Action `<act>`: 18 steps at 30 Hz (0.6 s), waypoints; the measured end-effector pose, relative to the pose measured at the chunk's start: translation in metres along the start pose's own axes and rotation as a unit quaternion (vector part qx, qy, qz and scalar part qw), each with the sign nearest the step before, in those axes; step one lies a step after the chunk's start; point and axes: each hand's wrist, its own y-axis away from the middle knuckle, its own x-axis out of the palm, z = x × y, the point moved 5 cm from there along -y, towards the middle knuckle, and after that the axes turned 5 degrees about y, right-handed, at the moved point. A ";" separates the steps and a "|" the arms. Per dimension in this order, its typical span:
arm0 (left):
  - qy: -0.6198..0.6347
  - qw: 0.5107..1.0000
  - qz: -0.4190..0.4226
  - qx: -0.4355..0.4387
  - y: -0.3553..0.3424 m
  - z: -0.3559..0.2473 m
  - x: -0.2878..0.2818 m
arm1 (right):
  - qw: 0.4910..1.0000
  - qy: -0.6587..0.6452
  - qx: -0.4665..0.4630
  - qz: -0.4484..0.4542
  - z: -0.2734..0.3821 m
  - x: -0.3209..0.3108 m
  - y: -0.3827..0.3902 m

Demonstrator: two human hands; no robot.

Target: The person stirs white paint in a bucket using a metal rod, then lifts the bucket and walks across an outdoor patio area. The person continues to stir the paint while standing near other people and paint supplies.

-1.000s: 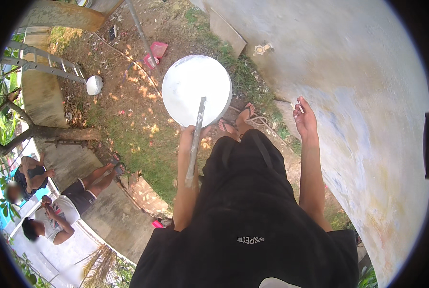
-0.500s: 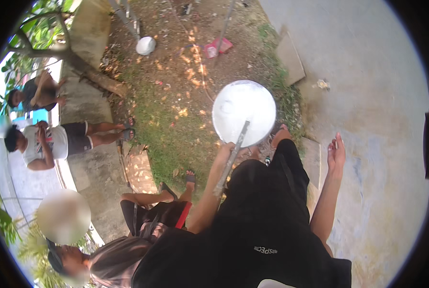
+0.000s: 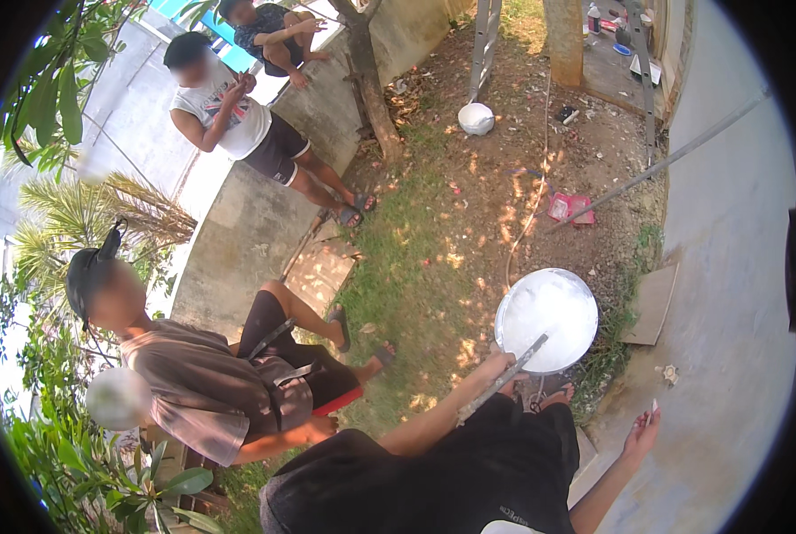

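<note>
A round bucket (image 3: 524, 311) of white paint-like liquid stands on the ground by my feet. My left hand (image 3: 501, 363) is closed at its near rim, its fingers partly hidden. A paint-spattered stick (image 3: 491, 392) slants out of the liquid past that hand, lying over my left forearm. Well apart from the bucket, my right hand (image 3: 642, 433) is held out over the pale concrete on the right. Its fingers are apart and loosely bent; a small whitish spot at one fingertip is too small to make out.
To the left a person in a brown shirt (image 3: 193, 383) is close to me; two others are by the low wall (image 3: 313, 133). A long pole (image 3: 682, 151) slants across the right. Farther off are a small white bucket (image 3: 476, 119), a ladder (image 3: 485, 49) and a pink packet (image 3: 571, 209).
My view has turned, so the bucket and both hands show lower and farther right. My left hand stays at the bucket's rim; my right hand's fingers have bent more.
</note>
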 end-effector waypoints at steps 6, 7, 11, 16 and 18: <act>-0.004 1.000 -0.025 0.008 -0.004 -0.011 0.007 | 0.995 0.098 -0.013 -0.006 0.013 0.002 -0.012; -0.008 0.999 -0.035 0.011 -0.005 -0.013 0.010 | 0.995 0.093 -0.005 -0.040 0.012 -0.004 -0.019; 0.008 0.994 -0.082 0.070 -0.008 -0.022 0.029 | 0.999 0.019 0.010 -0.044 0.008 -0.019 -0.039; 0.061 0.993 -0.083 0.062 -0.011 -0.011 0.057 | 0.982 0.185 -0.008 0.019 0.022 -0.019 -0.046; 0.027 0.996 -0.076 0.042 -0.018 -0.003 0.061 | 0.970 0.240 0.013 0.045 0.029 -0.013 -0.053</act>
